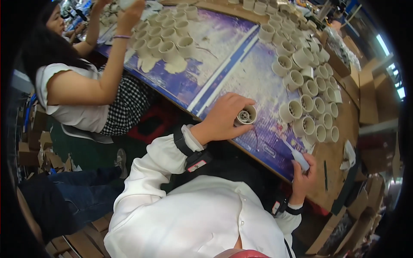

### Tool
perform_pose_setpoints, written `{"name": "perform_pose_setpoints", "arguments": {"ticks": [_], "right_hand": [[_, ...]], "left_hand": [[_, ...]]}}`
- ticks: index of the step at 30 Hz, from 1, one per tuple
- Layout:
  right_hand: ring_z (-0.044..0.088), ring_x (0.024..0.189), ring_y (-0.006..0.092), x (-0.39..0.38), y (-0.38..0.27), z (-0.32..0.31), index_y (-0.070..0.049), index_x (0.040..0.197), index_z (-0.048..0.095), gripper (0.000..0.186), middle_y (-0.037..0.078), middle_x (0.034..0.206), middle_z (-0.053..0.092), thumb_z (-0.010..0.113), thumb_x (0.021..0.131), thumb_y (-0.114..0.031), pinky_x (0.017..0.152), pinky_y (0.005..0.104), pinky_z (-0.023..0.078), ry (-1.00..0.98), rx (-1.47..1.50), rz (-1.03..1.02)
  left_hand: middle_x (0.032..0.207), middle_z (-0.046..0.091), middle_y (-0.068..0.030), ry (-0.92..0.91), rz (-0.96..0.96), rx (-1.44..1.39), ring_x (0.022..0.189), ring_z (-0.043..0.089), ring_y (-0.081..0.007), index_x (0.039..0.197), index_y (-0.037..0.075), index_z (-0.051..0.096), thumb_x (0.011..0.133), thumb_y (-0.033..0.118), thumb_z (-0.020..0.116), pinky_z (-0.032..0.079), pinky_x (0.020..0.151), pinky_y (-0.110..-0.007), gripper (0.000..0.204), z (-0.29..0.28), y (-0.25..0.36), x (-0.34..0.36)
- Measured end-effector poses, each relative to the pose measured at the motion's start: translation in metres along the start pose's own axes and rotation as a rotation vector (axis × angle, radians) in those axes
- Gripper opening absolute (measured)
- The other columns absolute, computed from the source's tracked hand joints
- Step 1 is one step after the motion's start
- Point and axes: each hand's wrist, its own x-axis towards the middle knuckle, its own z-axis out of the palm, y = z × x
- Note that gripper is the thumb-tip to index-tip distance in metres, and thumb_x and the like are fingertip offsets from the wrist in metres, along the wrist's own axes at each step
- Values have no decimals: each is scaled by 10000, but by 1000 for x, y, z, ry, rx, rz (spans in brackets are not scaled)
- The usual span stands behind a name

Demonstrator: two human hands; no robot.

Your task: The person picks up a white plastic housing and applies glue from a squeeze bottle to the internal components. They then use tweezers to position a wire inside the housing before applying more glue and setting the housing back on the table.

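Many cream cups (306,90) crowd purple table (223,56); left hand (223,118) grips cup (246,115), right hand (303,176) pinches tube (300,160).

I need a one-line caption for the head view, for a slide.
Left hand holds a beige ribbed cylinder open end up; right hand grips a small white tube beside rows of cylinders.

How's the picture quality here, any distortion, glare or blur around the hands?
Head view: strong fisheye, the table edge bows and the corners go black; bright window glare at the upper right; left hand on the pale cylinder is fairly sharp; right hand slightly soft.
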Motion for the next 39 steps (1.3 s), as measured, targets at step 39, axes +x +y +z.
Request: {"name": "perform_pose_setpoints", "arguments": {"ticks": [39], "right_hand": [[588,1066,177,6,5,9,-2,1228,513,343,83,1184,615,645,912,4,980,319,450,-99,283,221]], "left_hand": [[1226,616,-209,-137,83,63,1072,627,-349,1246,-21,570,744,253,820,505,918,-409,624,81,20,99]]}}
